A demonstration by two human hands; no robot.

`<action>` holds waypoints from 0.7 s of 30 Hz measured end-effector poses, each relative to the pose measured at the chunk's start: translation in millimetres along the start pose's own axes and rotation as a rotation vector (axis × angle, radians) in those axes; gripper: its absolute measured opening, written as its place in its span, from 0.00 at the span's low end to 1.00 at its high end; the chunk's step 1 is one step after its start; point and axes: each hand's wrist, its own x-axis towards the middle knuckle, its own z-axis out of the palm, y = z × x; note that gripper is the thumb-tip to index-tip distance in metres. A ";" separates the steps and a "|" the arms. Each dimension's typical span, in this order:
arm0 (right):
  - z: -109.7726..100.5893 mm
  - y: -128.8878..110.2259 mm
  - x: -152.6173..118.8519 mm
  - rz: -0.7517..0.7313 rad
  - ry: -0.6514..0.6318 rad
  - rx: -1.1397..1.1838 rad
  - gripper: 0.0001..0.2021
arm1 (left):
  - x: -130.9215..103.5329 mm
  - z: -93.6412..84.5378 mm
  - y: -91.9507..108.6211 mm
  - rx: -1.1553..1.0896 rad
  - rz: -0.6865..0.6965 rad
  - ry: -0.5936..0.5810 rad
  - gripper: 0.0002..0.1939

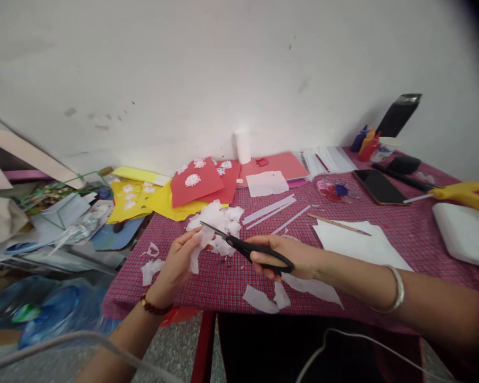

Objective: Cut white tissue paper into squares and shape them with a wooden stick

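My left hand (182,256) pinches a piece of thin white tissue paper (200,248) near the table's left part. Black-handled scissors (259,253) are gripped in my right hand (289,255), and their blades point left, right at the paper. Whether the blades are cutting into it I cannot tell. Just behind the blades lies a heap of white paper pieces (215,215). White scraps (259,299) lie on the cloth in front of my right hand, and a smaller scrap (151,270) sits left of my left hand.
Red sheets (207,189) and yellow sheets (159,201) with white paper clusters lie behind. To the right are white sheets (359,244), a brush (339,224), a phone (379,186), a yellow glue gun (463,194) and a white case (465,231). Paper strips (269,210) lie mid-table. A cable (351,334) hangs in front.
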 end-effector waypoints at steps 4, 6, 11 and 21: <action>-0.9 0.4 5.7 0.038 0.037 0.047 0.29 | 6.6 -9.9 -1.2 0.093 -0.008 0.035 0.14; -1.9 -0.5 7.2 0.062 0.037 0.068 0.30 | 10.9 -15.4 -1.5 0.122 -0.014 0.044 0.13; -3.9 -2.1 7.7 0.115 0.005 0.042 0.30 | 19.6 -20.4 4.5 0.074 -0.053 0.108 0.14; -3.7 -4.2 3.9 0.119 -0.017 -0.112 0.29 | 27.3 -10.2 5.3 0.216 -0.131 0.040 0.12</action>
